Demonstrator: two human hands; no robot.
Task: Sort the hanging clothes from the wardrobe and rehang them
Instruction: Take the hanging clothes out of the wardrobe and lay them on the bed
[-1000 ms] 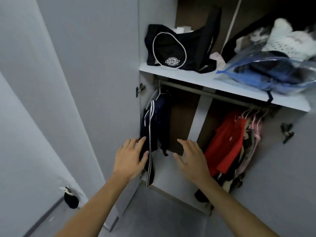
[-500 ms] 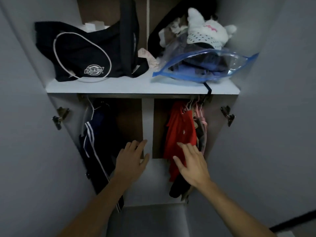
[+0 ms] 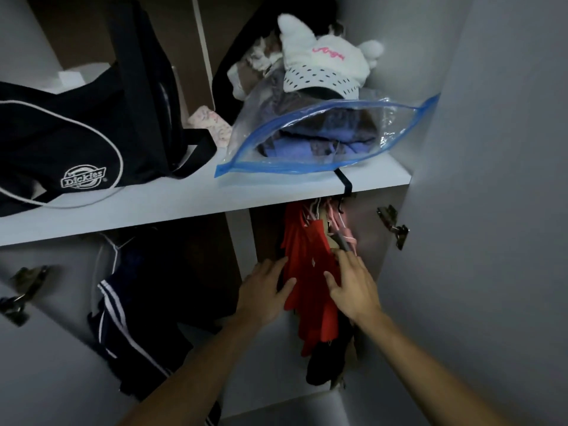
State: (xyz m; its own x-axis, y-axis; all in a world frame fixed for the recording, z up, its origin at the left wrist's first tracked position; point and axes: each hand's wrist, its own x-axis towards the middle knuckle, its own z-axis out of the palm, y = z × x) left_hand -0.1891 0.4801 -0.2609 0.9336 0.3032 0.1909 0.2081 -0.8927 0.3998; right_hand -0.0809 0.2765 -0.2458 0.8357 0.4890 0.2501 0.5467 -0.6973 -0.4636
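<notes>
Sorting barely begun: left hand [image 3: 264, 290] and right hand [image 3: 353, 287], fingers spread and grasping nothing, touch the red shirt [image 3: 310, 272]; all clothes remain hung.

I'm seeing dim, bluish light; the wardrobe's lower section [image 3: 190, 272] is sitting in deep shadow, edges are bowing (wide-angle lens), detail is slightly soft.

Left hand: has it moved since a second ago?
Yes. The left hand went rightward, from the dark striped garment past the white centre divider, and now touches the red garment beside the right hand.
</notes>
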